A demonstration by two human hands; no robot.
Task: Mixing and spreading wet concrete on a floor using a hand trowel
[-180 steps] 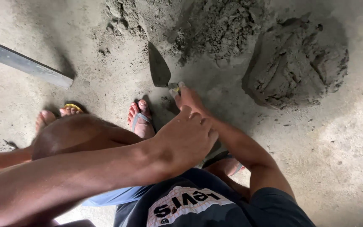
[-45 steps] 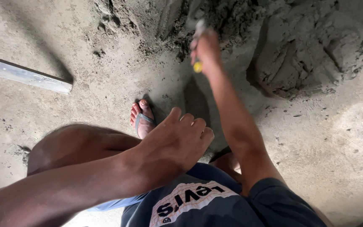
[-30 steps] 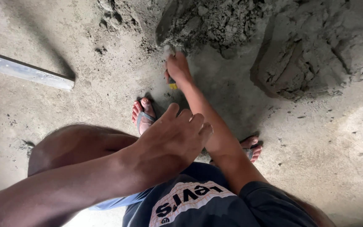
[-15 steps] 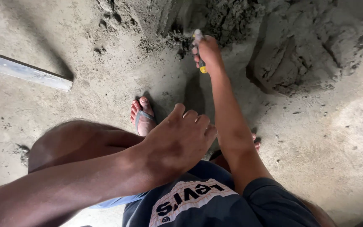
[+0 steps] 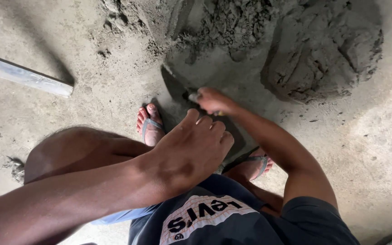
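My right hand (image 5: 212,100) is shut on the yellow handle of a trowel. Its dark pointed blade (image 5: 173,84) lies low on the wet grey floor, just in front of my feet. The blade points up and left toward a loose, crumbly mortar heap (image 5: 232,27) at the top centre. A denser, smoothed mound of wet mortar (image 5: 323,50) sits to the right of the hand. My left hand (image 5: 191,154) rests flat over my bent knee, holding nothing, with the fingers lying side by side.
A long metal straightedge (image 5: 23,75) lies on the concrete floor at the left. My feet in sandals, the left foot (image 5: 149,124) and the right foot (image 5: 252,165), stand close behind the trowel. Sandy scatter (image 5: 114,18) lies at the upper left.
My right hand has drawn back from the mortar heap toward my feet, bringing the trowel down to the floor. My left hand has stayed on the knee.
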